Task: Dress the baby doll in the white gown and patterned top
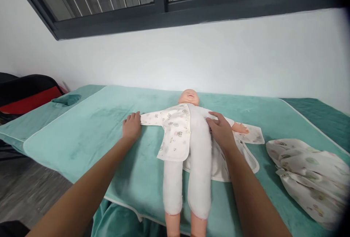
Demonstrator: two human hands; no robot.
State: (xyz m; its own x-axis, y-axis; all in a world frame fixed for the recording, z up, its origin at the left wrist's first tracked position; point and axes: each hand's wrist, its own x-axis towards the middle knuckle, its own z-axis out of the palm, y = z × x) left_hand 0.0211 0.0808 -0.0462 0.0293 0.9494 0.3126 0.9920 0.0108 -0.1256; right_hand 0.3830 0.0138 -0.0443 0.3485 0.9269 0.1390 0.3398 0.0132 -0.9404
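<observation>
A baby doll (200, 149) lies on its back, with a bald plastic head and a white padded body and legs. A white printed baby shirt (175, 131) covers one side of its chest, with that arm in the sleeve. My left hand (132, 125) is closed around the sleeve's cuff end; the doll's hand there is hidden. My right hand (220, 129) presses thumb and curled fingers against the doll's side near the armpit. The shirt's other half lies spread under the doll, its empty sleeve (255, 134) behind the doll's bare hand (240, 127).
Green plush covering (82, 131) with pale piping lies over the table. To the right sits a bunched printed cloth bundle (311, 178). A black and red chair (30, 94) stands at the left. Behind the table are a white wall (191, 58) and a dark-framed barred window (161, 14).
</observation>
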